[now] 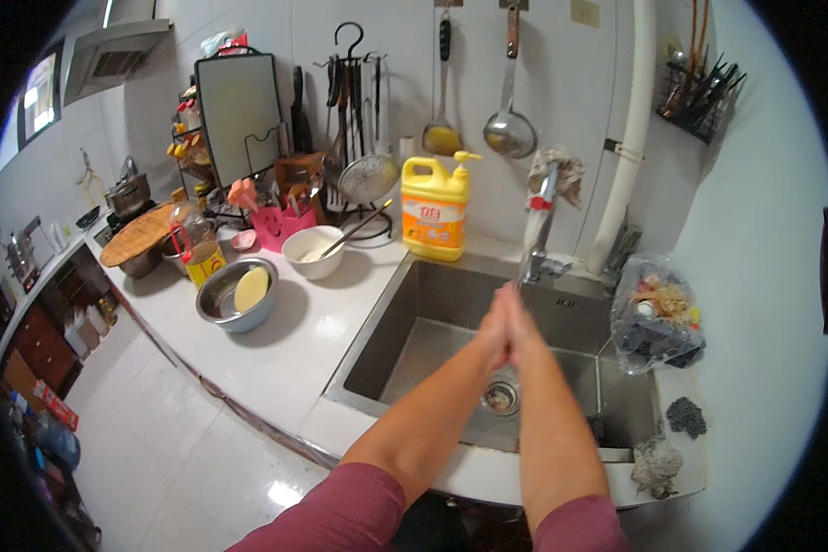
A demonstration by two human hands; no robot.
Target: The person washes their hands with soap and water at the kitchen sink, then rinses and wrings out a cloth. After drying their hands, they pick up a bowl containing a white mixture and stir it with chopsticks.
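Note:
My left hand (493, 324) and my right hand (521, 328) are pressed palm to palm over the stainless steel sink (435, 338). Their fingertips point away from me, just below the metal faucet (546, 207). A pale stream of water (528, 245) seems to fall from its spout onto the fingertips. Motion blurs both hands, and whether anything lies between the palms is hidden. Below my wrists is the drain strainer (499, 398), with some scraps in it. A grey cloth (559, 172) hangs over the faucet's top.
A yellow pump jug of detergent (435, 210) stands behind the sink. Left on the counter are a white bowl (314, 252) with a stick in it and a metal basin (234, 321) holding a pale yellow piece (251, 290). Right lie a waste-filled plastic bag (655, 317) and a scouring pad (686, 417).

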